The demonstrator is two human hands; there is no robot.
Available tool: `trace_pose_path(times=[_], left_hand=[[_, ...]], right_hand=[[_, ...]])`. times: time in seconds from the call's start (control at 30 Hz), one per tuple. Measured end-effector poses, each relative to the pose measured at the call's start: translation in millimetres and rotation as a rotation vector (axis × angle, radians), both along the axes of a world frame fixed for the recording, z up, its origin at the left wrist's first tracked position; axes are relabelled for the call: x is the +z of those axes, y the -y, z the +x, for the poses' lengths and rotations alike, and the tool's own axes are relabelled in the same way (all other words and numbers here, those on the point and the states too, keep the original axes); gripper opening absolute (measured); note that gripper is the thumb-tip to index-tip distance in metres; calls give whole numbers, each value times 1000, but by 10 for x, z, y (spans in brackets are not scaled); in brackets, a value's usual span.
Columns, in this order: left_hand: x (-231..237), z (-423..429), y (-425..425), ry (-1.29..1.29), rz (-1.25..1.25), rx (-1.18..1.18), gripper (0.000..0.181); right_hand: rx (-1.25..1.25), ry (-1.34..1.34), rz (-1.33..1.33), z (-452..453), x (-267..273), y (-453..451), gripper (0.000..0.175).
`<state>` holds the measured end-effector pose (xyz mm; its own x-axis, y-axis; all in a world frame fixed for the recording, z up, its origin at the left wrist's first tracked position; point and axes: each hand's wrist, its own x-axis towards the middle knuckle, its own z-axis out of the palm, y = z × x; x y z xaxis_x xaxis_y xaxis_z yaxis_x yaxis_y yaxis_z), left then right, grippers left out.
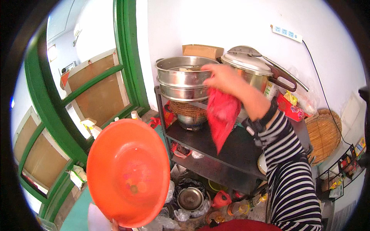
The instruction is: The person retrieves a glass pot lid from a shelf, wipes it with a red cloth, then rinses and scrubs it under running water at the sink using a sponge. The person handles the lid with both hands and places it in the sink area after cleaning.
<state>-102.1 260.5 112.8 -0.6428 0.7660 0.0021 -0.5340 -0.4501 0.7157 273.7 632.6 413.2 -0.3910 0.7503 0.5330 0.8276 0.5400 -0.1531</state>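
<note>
My right hand [224,77], blurred, is at the right rim of a stainless steel steamer [183,78] with stacked tiers. From its fingers hangs a red plastic bag or cloth [222,115]; the blur does not settle which. Something pale and wrinkled shows inside the top tier, mostly hidden by the wall. An orange plastic basin [115,167] is tipped up at the left, its inside facing me, with a faint printed pattern on its bottom. Only the fingertips of my left hand [114,224] show, gripping the basin's lower rim.
The steamer stands on a black metal rack [208,144], beside a large lidded pressure cooker [248,63] with a ladle on top. A woven tray [323,132] leans at the right. Below are a steel bowl [190,199] and oil bottles [238,208]. A green window frame [127,57] borders the left.
</note>
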Motion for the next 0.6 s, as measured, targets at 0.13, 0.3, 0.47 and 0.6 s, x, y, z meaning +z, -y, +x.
trace_pose_path(times=[0.13,0.3,0.47,0.6], left_hand=[[90,5,127,-21,0,23,47],[237,1,264,41,-88,126,40],[266,-196,234,-113,22,37,51],[471,-323,-9,-158,69,34,52]], right_hand=[[-361,279,139,214,170,-719,42],[-445,421,217,193,5,-1214,30],[-350,543,357,329,6,-1309,20],[-355,403,428,399,112,-1106,18]])
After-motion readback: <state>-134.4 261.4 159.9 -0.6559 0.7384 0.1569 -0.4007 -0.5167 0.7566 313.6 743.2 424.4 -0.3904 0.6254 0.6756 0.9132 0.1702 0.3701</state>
